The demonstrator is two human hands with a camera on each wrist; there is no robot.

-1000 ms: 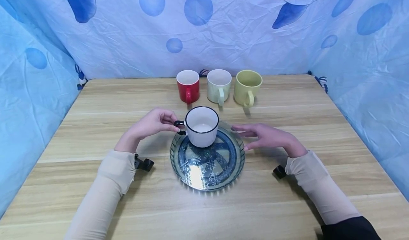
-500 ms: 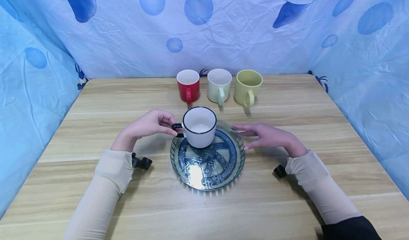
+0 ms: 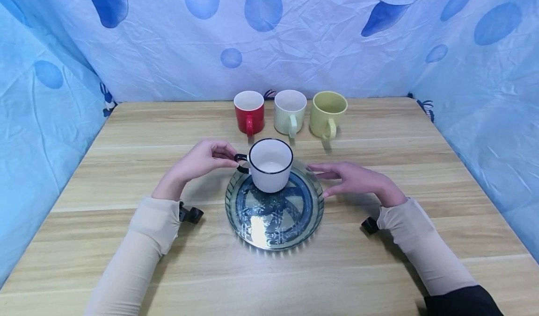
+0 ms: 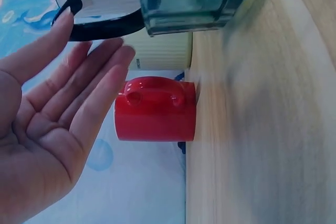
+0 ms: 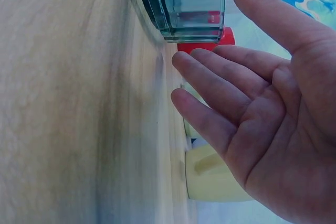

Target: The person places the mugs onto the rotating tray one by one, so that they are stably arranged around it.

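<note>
A white mug (image 3: 271, 171) with a black rim and black handle (image 4: 105, 29) stands upright on the back part of a round glass dish (image 3: 269, 234) with a fluted wall and a blue pattern. My left hand (image 3: 209, 160) pinches that handle between thumb and fingertips, the mug lying to its right. On the dish's other side, my right hand (image 3: 351, 181) has its fingers spread, tips at the right rim. In the right wrist view the palm of the right hand (image 5: 262, 124) faces the camera, with nothing in it, beside the glass dish (image 5: 194, 6).
Behind the dish, a red mug (image 3: 249, 115), a pale green ribbed mug (image 3: 289, 115) and a yellow-green mug (image 3: 327, 116) stand in a row, handles toward me. The wooden table (image 3: 126, 119) ends at a blue patterned cloth (image 3: 168, 63) at the back and sides.
The white mug first shifted slightly left on the dish, then back right, my left hand moving with it. The right hand and the row of mugs stay where they were.
</note>
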